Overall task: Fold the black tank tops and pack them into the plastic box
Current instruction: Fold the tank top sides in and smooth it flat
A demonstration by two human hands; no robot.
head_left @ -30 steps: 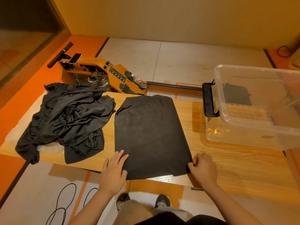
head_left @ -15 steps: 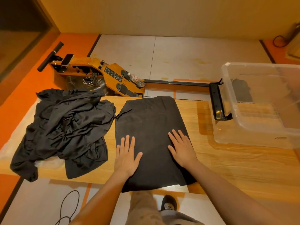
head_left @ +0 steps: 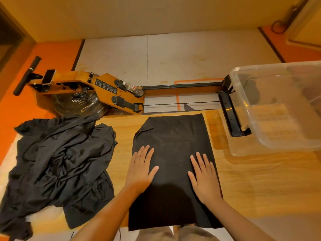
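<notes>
A black tank top [head_left: 172, 141], folded into a long rectangle, lies flat on the wooden table [head_left: 257, 181] in front of me. My left hand [head_left: 141, 168] presses flat on its left side with fingers straight. My right hand [head_left: 203, 176] lies flat on its right side, fingers spread. A heap of unfolded black tank tops [head_left: 57, 164] covers the table's left end. The clear plastic box [head_left: 246, 108] stands at the right end; something dark shows through its walls.
An orange rowing machine [head_left: 97, 91] with a black rail [head_left: 182, 85] lies on the floor behind the table. A black foot piece [head_left: 231, 115] sits beside the box. The tank top's near end hangs over the table's front edge.
Both hands have slid from the tank top's near corners up onto its middle and lie flat there. The view has tilted down and moved closer.
</notes>
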